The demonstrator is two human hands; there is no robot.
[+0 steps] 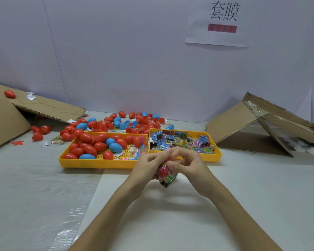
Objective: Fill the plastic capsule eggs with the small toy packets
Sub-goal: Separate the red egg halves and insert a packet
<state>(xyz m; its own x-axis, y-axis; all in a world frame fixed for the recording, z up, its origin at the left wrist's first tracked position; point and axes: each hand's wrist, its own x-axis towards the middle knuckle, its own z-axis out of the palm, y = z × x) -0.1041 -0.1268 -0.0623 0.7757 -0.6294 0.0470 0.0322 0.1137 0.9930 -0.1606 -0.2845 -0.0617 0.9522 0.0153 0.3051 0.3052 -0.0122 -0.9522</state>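
The left hand (148,166) and the right hand (192,164) are close together, up above the table, with both arms reaching in from the bottom. Their fingers are curled, and their fingertips meet at the top. Between them they hold a red capsule egg (164,172). The right thumb lies against the egg's side. A small toy packet (169,180) with green and black print sticks out under the egg. I cannot tell which hand holds the packet, because the fingers hide most of it.

Under the hands lies a white sheet (170,223) on the grey table (25,178). Just behind the hands are two yellow trays, side by side and touching. The left tray (98,164) holds red and blue eggs (98,146) and some clear little bags (134,151). The right tray (218,156) is full of bright toy packets (181,141). The hands hide the near edge where the trays meet.

Behind the trays a big heap of loose eggs (134,122) lies by the wall, some of them open halves. A bent piece of cardboard (47,108) stands at the far left with one red egg (9,94) on top of it. Another cardboard piece (246,120) leans at the far right. A paper sign (223,33) hangs on the wall.
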